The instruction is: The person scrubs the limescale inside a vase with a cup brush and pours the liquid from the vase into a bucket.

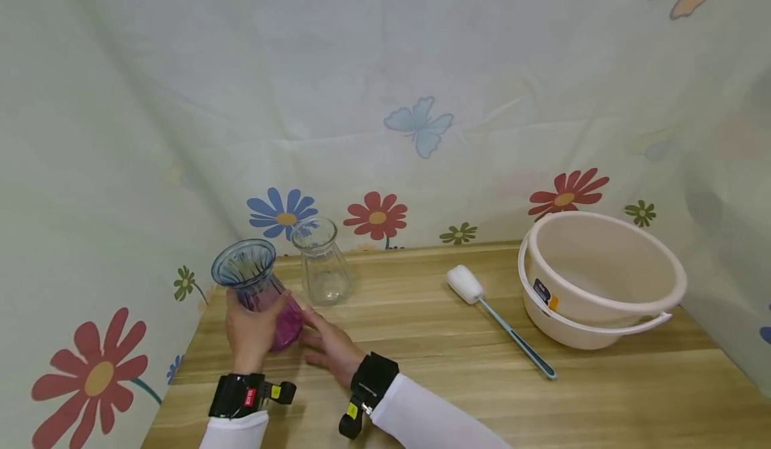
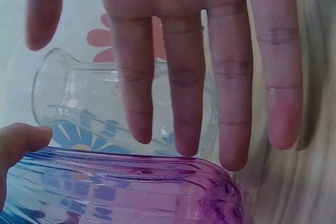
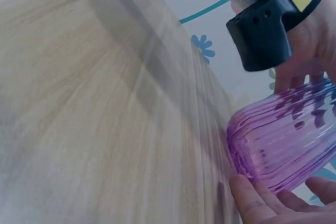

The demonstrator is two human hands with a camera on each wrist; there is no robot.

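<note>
My left hand grips a ribbed glass vase, blue at its flared mouth and purple-pink towards the base. Held at a slant over the left of the table, the vase has its mouth up and to the left. My right hand is at its lower end, fingers extended; in the right wrist view the fingertips are right at the base. In the left wrist view the straight fingers of that hand spread in front of a clear glass vase, which stands upright behind the coloured one.
A cream bucket with its handle lowered stands at the right of the wooden table. Left of it lies a bottle brush with a white sponge head. A flower-printed curtain encloses the back and sides.
</note>
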